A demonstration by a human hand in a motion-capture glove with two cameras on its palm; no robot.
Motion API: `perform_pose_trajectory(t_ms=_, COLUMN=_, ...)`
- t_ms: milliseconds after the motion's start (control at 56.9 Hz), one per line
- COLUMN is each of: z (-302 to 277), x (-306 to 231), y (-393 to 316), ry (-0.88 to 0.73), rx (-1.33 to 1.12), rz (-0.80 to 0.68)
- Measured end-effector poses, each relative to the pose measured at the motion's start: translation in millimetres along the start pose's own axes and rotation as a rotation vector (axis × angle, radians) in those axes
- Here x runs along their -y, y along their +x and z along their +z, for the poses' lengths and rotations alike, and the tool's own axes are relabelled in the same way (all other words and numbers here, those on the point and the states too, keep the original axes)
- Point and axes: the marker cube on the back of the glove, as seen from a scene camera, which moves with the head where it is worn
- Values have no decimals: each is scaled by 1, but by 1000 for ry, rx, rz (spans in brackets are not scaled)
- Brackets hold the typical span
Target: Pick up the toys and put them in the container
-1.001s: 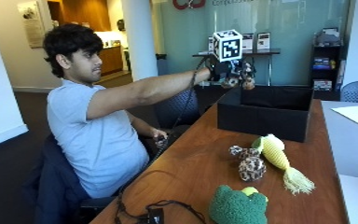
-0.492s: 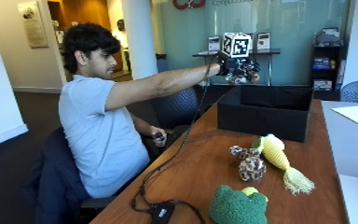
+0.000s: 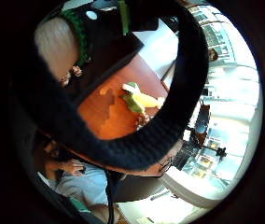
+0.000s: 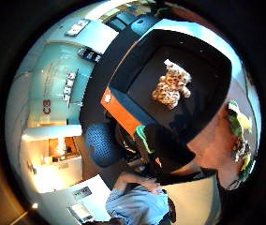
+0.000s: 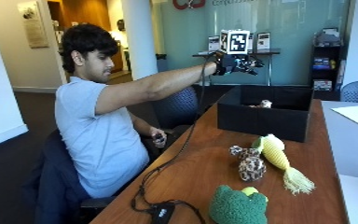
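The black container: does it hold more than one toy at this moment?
No, the thumb side palm view shows only one spotted plush toy on the floor of the black container.

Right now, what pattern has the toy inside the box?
Leopard spots, brown on tan, on the toy in the black box; the thumb-side palm view shows it best.

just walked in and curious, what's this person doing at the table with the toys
A seated person holds their black-gloved right hand open above the black box container on the wooden table, holding nothing. A spotted leopard plush toy already lies inside. A second spotted plush, a yellow corn plush and a green knitted plush wait on the table.
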Motion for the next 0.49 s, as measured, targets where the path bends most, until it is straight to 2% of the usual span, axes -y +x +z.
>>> perform_pose_trajectory(t_ms=193, z=-10, x=-46, y=99, ry=29, rx=12, rz=119)
perform_pose_trajectory(t_ms=492, z=28, x=-88, y=209, ry=-18, rx=103, rz=343)
